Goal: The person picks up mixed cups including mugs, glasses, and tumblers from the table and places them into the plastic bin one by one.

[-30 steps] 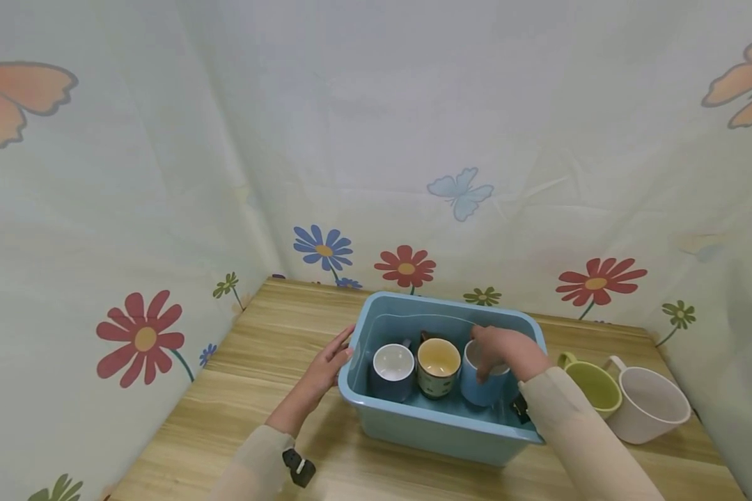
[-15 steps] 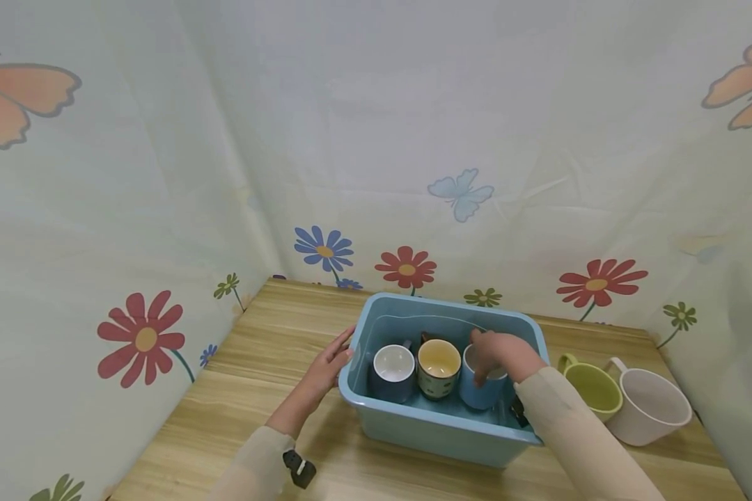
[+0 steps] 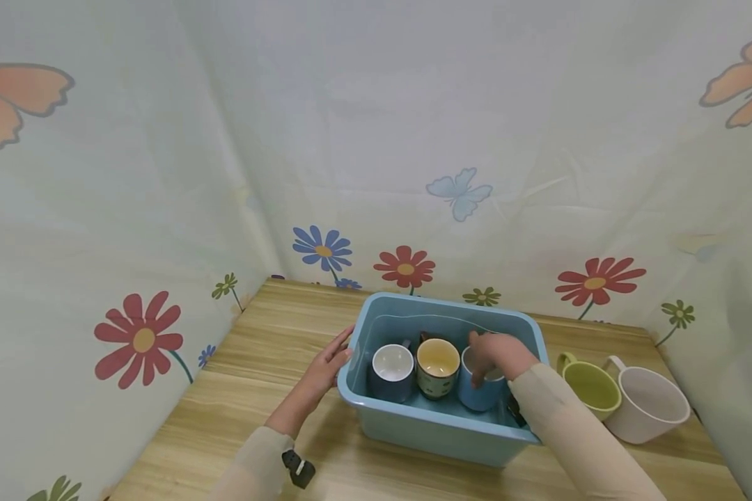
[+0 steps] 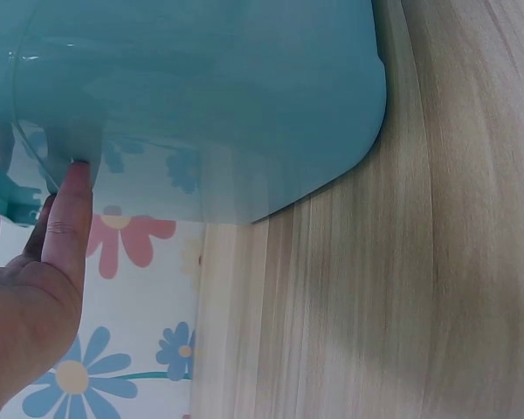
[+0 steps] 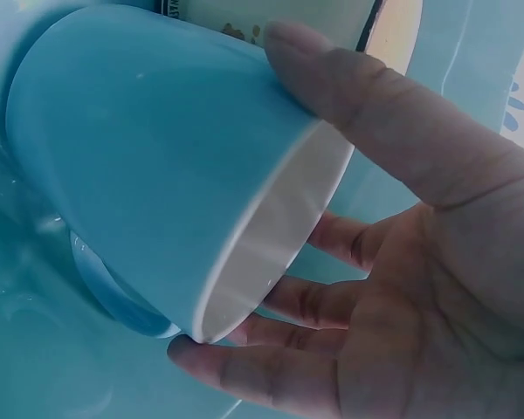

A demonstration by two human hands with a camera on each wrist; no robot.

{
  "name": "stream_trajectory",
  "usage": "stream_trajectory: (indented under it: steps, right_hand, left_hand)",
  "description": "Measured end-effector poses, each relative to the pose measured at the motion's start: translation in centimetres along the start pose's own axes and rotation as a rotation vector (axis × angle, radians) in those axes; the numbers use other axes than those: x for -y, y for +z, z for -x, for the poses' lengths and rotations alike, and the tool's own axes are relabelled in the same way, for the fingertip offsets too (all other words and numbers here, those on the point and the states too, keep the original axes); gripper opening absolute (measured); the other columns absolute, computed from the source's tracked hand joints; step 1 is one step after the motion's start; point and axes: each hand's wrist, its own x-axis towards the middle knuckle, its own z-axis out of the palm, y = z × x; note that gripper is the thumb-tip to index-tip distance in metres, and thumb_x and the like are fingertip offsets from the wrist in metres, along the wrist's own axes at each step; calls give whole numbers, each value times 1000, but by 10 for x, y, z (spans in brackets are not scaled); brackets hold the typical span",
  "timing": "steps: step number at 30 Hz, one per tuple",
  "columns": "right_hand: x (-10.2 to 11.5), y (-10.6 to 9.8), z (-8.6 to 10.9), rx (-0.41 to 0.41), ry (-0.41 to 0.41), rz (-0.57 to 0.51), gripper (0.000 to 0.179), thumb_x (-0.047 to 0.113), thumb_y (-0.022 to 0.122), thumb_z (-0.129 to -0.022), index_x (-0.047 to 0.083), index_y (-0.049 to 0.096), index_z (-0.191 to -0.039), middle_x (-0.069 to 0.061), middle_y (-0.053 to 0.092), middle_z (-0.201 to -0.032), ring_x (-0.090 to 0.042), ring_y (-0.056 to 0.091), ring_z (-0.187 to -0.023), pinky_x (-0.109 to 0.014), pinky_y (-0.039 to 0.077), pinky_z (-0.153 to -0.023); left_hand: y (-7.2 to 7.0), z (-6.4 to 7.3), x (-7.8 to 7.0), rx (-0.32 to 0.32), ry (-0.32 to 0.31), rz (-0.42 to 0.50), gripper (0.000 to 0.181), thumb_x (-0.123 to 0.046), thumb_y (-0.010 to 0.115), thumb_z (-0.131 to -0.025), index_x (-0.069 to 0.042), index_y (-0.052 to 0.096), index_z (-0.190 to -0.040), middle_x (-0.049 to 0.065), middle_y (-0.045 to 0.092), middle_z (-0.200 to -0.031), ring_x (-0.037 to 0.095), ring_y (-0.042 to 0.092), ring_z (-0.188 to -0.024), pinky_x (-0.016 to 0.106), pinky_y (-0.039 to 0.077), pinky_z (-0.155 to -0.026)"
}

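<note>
A blue plastic basin stands on the wooden table, holding three mugs in a row. My right hand reaches inside it and grips the rim of the light blue mug. In the right wrist view, the thumb lies on the side of that mug and the fingers spread around its white-lined mouth; the handle shows low on the left. My left hand rests with extended fingers against the basin's left wall, just under the rim. Left of the light blue mug sit a patterned mug with yellow inside and a dark blue mug.
Right of the basin, a green mug and a large pale pink mug stand close together on the wooden table. A flower-printed cloth hangs behind and along both sides.
The light blue mug and my right hand have shifted slightly left, toward the patterned mug. My left hand has kept its place on the basin.
</note>
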Motion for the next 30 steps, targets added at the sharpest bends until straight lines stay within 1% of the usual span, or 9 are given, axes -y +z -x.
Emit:
stream_trajectory:
  steps: [5,13,15,21,27,30]
  right_hand:
    - [1,0,-3,8,21,-7,100,27,90,-76,-2,33,-153,-28,53,-147,-41,56,-129,-59,45,-111]
    - [3,2,-3,12,24,-14,100,26,90,-76,-3,33,-153,-29,51,-149,-43,54,-133,-59,43,-113]
    - [4,3,-4,11,31,-19,100,25,90,-75,-3,33,-153,-29,51,-149,-42,55,-132,-58,44,-112]
    - [7,5,-9,29,70,-40,104,26,91,-76,0,29,-156,-28,44,-155,-42,51,-135,-58,42,-114]
    - [9,4,-7,34,76,-36,97,28,91,-75,2,35,-150,-27,48,-150,-41,53,-131,-58,44,-112]
    - [8,4,-8,37,79,-37,99,27,92,-75,2,34,-151,-28,47,-151,-42,52,-132,-58,44,-113]
  left_hand:
    - [0,0,0,-7,1,-2,59,-28,47,-107,-16,30,-162,29,40,-159,31,64,-122,31,59,-81]
    - [0,1,-1,-3,-7,7,60,-27,48,-107,-16,30,-162,28,40,-160,29,64,-123,31,59,-81]
    - [0,1,-1,-5,-8,9,59,-27,48,-106,-16,30,-162,28,40,-160,29,64,-122,31,59,-81]
    - [0,1,0,5,-2,16,61,-27,48,-106,-15,29,-162,30,40,-159,27,65,-120,30,59,-80]
    - [0,1,0,0,-5,12,60,-28,48,-106,-15,30,-162,29,40,-159,30,65,-121,30,59,-80]
    - [1,1,0,-3,-8,9,60,-28,48,-106,-16,31,-162,29,41,-159,31,65,-121,29,58,-79]
